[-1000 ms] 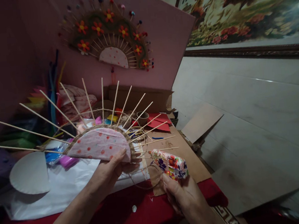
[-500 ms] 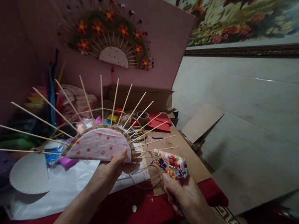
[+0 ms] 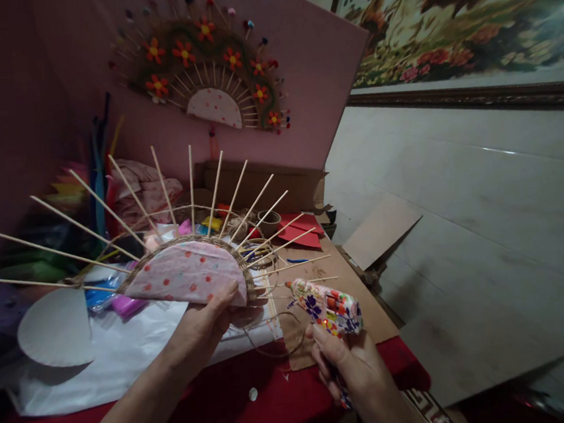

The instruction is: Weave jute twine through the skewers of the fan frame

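Lower centre: left hand [image 3: 213,316] pinching the stick-rayed half-disc [image 3: 183,273]; lower right: right hand [image 3: 351,359] clasping the glue gun [image 3: 315,299], now slightly farther right, suggesting paused gluing.

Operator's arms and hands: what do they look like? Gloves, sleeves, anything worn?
Left hand: no glove; slim forearm, no sleeve, watch or bracelet in view. Right hand: also gloveless, no sleeve on the short stretch of forearm in frame. Rings: none visible, though some fingers are hidden.
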Demonstrator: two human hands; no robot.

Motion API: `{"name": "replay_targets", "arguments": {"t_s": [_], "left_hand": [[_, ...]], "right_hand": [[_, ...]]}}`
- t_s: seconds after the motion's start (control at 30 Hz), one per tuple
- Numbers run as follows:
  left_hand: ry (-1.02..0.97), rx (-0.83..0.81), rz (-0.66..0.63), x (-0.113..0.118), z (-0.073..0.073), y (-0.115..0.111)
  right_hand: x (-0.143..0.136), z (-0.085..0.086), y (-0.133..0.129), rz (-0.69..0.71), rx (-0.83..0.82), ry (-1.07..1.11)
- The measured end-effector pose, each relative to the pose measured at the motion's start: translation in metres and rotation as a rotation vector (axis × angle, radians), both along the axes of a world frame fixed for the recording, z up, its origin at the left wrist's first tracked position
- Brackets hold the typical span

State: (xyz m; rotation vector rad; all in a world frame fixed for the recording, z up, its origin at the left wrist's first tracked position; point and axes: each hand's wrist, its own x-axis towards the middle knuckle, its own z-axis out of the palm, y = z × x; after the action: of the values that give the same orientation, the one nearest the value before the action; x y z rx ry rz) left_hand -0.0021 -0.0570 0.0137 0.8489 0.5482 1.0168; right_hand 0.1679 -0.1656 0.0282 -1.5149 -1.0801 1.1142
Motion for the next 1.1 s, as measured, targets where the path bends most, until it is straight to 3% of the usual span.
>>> {"name": "replay_targets", "arguments": {"t_s": [0.87,1.1], "left_hand": [[-0.004,0.001,0.012,0.000,-0.001,0.000],[-0.026,0.006,0.011,0.000,-0.002,-0.001]], "right_hand": [[-0.006,0.005,-0.004,-0.054,0.044,-0.008],[-0.008,0.011,-0.002,-0.097,0.223,-0.119]]}}
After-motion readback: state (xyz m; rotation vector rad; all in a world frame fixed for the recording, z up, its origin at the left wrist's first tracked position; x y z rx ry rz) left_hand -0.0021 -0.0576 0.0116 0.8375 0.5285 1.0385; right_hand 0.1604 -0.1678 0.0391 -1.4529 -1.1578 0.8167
